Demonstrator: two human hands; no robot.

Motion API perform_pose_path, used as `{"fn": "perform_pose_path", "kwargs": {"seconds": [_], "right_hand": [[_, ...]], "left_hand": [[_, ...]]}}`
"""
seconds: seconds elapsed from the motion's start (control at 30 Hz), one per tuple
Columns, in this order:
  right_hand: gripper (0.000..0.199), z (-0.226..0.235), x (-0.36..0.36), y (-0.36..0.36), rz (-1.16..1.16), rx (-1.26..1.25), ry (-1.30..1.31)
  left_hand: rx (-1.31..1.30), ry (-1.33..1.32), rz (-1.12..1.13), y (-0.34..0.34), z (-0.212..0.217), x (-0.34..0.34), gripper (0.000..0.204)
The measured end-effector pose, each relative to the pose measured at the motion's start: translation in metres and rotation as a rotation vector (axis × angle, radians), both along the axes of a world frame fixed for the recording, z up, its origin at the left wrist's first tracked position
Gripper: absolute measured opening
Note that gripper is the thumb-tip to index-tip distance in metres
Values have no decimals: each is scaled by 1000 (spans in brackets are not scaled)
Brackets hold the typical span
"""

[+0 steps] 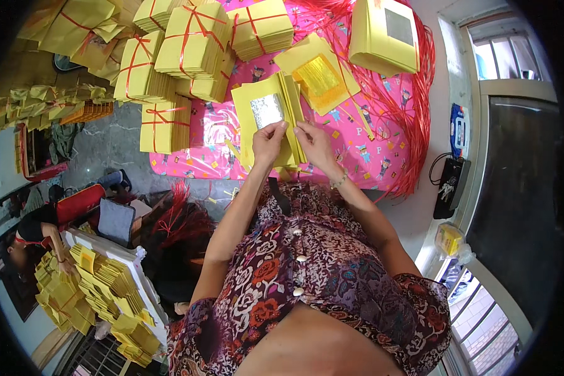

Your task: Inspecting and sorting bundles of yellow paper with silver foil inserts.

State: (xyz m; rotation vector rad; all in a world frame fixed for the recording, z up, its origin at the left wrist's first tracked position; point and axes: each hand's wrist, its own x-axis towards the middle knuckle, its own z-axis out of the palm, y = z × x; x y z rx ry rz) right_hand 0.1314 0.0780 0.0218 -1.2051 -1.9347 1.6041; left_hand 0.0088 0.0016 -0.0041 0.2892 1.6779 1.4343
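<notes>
Both my hands are at a stack of yellow paper sheets (245,100) with a silver foil square (267,111) on its top sheet. My left hand (268,145) is closed in a pinch at the stack's near edge, just below the foil. To its right, my right hand (315,149) pinches the raised right-hand sheets, which stand partly fanned apart. The fingertips of the two hands are close together. Just beyond them lies a yellow sheet with a gold and orange square (319,76). The exact sheets between my fingers are partly hidden.
A pink patterned table cover (213,147) lies under the work. Yellow paper bundles tied with red string (191,41) are piled at left. A thick paper stack (373,37) and long red strings (420,113) lie at right. Another person (41,222) works at lower left.
</notes>
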Motion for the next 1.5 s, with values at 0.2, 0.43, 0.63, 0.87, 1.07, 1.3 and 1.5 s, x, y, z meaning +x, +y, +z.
{"fn": "perform_pose_path", "kwargs": {"seconds": [0.2,0.43,0.63,0.87,1.07,1.3,1.5], "right_hand": [[35,4,-1,1,-9,22,-42],[38,5,-1,1,-13,1,-28],[37,2,0,1,-7,10,-32],[31,-1,0,-1,-11,1,-28],[31,-4,0,-1,-28,9,-9],[31,-5,1,0,-6,-15,-4],[37,9,-1,1,-8,19,-33]], "left_hand": [[-12,8,-1,0,-4,0,30],[1,10,-10,-1,-3,-1,29],[-6,-15,-16,0,1,-1,29],[-11,19,-21,0,3,-1,29],[3,3,-10,0,-2,-1,28],[-42,7,-22,1,0,-1,29],[5,-15,-5,-1,-4,-1,28]]}}
